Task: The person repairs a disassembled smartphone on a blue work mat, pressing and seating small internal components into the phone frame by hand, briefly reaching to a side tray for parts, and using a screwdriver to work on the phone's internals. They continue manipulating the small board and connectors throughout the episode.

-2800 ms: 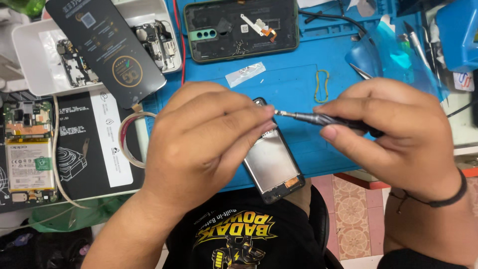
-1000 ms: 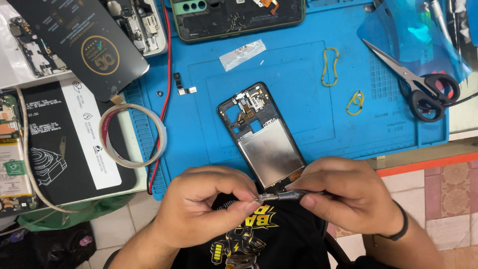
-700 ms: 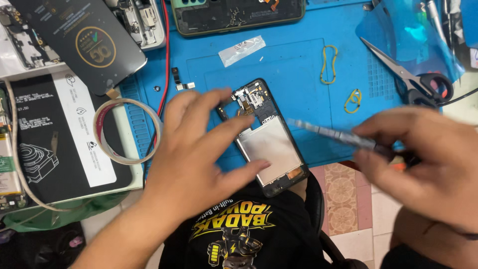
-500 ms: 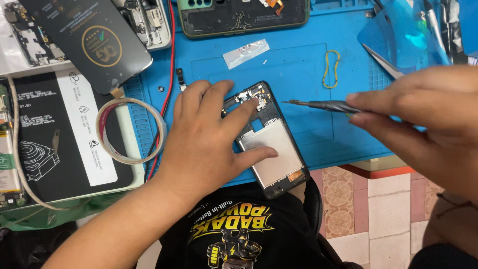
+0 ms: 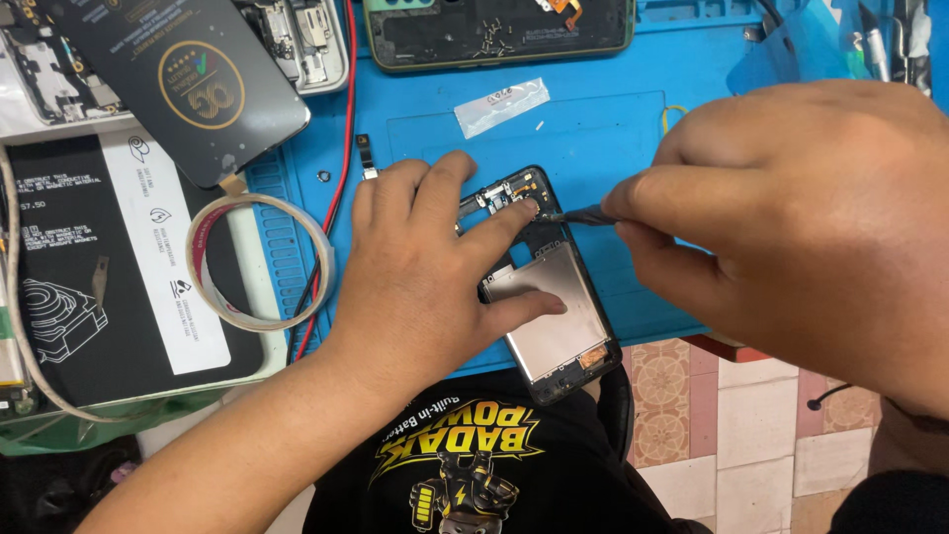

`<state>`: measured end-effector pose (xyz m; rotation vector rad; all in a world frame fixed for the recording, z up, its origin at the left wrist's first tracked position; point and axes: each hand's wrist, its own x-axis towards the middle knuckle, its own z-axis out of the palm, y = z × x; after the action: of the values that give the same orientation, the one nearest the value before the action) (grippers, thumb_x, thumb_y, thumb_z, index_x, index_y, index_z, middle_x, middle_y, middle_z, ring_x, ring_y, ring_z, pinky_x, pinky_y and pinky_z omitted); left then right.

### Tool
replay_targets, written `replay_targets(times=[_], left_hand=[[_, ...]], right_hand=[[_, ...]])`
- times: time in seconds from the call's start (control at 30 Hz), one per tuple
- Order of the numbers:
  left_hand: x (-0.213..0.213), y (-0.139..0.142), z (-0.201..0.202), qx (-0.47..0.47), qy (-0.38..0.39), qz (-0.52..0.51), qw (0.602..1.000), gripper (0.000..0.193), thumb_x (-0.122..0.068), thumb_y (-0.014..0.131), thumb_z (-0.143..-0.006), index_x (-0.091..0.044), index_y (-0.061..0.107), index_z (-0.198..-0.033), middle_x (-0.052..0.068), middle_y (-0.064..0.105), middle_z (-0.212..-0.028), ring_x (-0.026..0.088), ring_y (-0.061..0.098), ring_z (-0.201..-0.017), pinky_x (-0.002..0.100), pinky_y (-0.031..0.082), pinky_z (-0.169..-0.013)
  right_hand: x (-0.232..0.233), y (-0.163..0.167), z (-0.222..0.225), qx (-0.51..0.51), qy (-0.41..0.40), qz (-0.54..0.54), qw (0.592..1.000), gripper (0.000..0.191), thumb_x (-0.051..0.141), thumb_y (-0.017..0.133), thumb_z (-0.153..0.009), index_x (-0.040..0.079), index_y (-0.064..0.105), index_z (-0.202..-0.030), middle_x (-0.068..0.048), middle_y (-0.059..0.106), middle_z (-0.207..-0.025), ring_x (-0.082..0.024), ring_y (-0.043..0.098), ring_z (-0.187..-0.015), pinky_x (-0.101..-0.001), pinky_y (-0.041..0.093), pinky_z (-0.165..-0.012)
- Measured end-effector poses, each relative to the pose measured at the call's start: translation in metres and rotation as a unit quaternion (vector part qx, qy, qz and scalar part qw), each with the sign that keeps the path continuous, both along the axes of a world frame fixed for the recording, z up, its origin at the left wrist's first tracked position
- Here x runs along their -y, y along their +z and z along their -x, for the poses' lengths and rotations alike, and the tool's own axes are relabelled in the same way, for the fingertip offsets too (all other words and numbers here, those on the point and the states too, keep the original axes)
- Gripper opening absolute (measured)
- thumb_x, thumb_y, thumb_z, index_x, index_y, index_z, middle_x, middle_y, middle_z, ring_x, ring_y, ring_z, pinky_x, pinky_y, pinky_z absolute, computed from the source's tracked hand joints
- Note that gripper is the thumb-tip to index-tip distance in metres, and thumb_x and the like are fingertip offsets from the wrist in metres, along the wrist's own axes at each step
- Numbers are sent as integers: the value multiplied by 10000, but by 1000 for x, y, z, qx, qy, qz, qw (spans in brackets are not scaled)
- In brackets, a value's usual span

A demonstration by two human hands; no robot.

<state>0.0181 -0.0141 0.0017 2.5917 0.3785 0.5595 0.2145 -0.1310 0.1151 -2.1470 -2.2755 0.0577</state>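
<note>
An opened phone frame with a bare metal mid-plate lies on the blue work mat, its lower end hanging over the mat's near edge. My left hand lies flat on it, fingers pressing its upper left side. My right hand pinches a thin dark screwdriver whose tip touches the top part of the frame near my left fingertips. Most of the tool is hidden inside my fist.
A second opened phone lies at the mat's far edge, with a clear strip in front of it. At the left are a tape ring, a red wire, a dark phone back panel and black boxes.
My hands moved up from my lap onto the frame. The left hand settled flat on it, and the right hand brought the screwdriver tip in from the right to the frame's top.
</note>
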Motion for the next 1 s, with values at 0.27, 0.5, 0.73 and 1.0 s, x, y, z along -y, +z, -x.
replay_targets(times=[0.27, 0.5, 0.73, 1.0], left_hand=[[-1, -1, 0, 9, 1, 10, 1000, 712, -572, 885, -681, -133, 761, -1228, 206, 562, -1306, 422, 468, -1154, 557, 381, -977], [-1, -1, -1, 8, -1, 26, 1000, 704, -553, 892, -678, -126, 764, -1223, 179, 571, -1288, 411, 468, -1128, 550, 382, -967], [-4, 2, 3, 16, -12, 39, 999, 766, -567, 891, -693, -82, 735, -1266, 149, 577, -1277, 416, 469, -1139, 558, 389, -987], [-5, -1, 3, 12, -16, 19, 1000, 750, -565, 890, -684, -60, 736, -1218, 158, 585, -1293, 402, 475, -1139, 558, 391, -981]], right_hand=[[-7, -3, 0, -2, 5, 12, 1000, 92, 192, 836, -767, 141, 800, -833, -15, 650, -711, -235, 663, -648, -382, 504, -558], [-13, -3, 1, 71, 10, 60, 996, 127, 259, 801, -819, 162, 738, -766, -18, 577, -644, -246, 655, -670, -404, 517, -609], [-26, 3, 13, 48, -3, 120, 992, 255, 316, 754, -798, 101, 700, -924, -65, 627, -803, -281, 691, -733, -388, 538, -574], [-37, 8, 11, 120, 33, 190, 974, 300, 397, 665, -840, 119, 683, -952, -75, 629, -865, -247, 707, -766, -342, 572, -604]])
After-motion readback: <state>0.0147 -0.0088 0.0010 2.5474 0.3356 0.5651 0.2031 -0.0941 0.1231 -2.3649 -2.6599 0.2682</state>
